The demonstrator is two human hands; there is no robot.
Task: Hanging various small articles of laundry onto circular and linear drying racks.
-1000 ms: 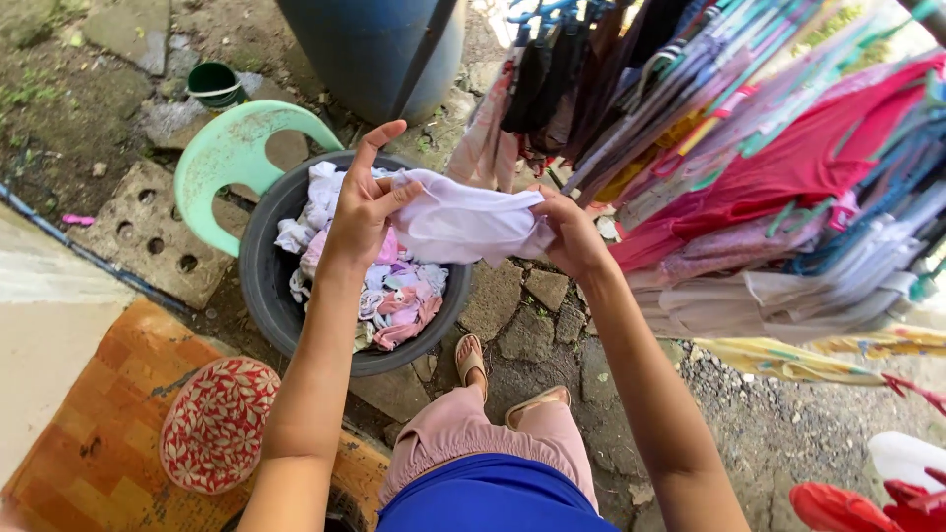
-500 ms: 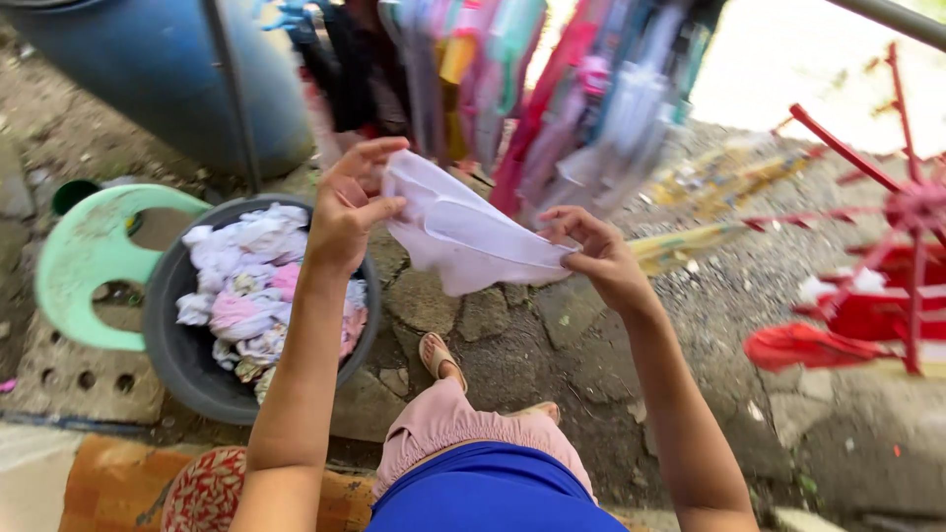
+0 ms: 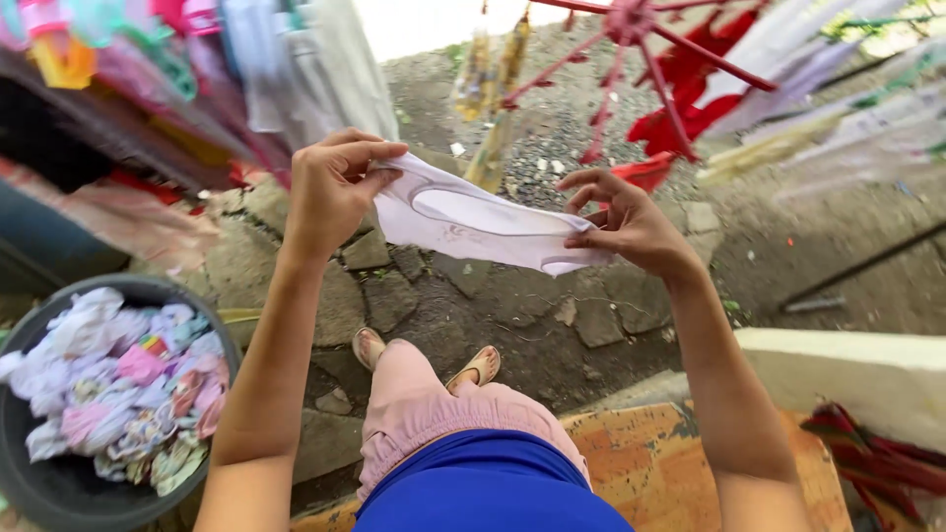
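Note:
A small white garment is stretched out in front of me between both hands. My left hand pinches its left end with thumb and fingers. My right hand grips its right end. Below them I see my pink shorts, blue top and sandalled feet on stone paving. A black basin at the lower left holds a heap of crumpled white and pink wet clothes.
A red round hanger with spokes and clips hangs ahead at the upper right, carrying red cloths. Hung clothes crowd the upper left. A white concrete ledge lies at the right, an orange patterned mat beneath me.
My view has swung to the right: the basin slid to the lower left and the red round hanger came overhead. Both hands kept the white garment and spread it flatter.

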